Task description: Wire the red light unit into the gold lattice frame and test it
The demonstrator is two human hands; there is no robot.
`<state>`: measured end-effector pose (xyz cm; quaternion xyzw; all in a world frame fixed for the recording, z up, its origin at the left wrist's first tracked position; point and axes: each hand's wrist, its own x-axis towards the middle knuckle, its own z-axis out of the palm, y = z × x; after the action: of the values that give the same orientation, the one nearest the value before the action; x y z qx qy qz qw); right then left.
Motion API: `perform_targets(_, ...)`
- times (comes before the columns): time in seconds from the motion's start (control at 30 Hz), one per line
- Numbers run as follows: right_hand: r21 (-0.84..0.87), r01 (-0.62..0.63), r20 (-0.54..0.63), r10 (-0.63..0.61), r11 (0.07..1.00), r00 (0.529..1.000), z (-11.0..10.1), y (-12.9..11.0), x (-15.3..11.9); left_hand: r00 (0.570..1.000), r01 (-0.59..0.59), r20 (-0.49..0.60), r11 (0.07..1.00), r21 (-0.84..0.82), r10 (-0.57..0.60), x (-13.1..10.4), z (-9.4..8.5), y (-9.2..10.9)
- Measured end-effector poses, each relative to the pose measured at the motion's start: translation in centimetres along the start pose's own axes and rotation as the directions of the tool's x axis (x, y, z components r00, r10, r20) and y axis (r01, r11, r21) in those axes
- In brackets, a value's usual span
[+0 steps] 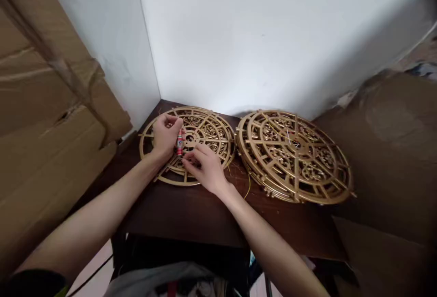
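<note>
A gold openwork disc [221,144] with rings, spokes and scrollwork lies flat on the dark brown table [191,210]. Over its left side is my left hand [165,135], fingers curled at the upper end of a small red tube [180,143] with a printed label. The tube's lower end points down at the disc's inner rings. My right hand [205,167] rests low over the near part of the same disc, thumb and forefinger drawn together close to the tube's lower end. What lies between those fingertips is too small to make out.
To the right, several similar gold discs [297,151] are stacked, with thin wires at the top one's centre. A yellow wire [249,185] trails onto the table. White wall [239,37] stands behind; cardboard [51,106] borders the left, and more cardboard [392,151] the right.
</note>
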<state>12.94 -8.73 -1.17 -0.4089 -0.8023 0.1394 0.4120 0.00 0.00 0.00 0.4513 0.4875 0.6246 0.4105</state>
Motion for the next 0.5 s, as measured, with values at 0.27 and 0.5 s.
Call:
perform_targets(0.27,-0.099,-0.063,-0.045,0.059,0.993,0.997,0.6,0.2,0.0,1.0,-0.012,0.021,0.999,-0.031,0.012,0.0,0.3,-0.3)
perform_targets(0.5,-0.136,-0.047,-0.05,0.04,0.99,0.998,0.3,-0.4,0.0,1.0,-0.019,0.015,1.0,0.011,0.019,-1.0,0.7,0.5)
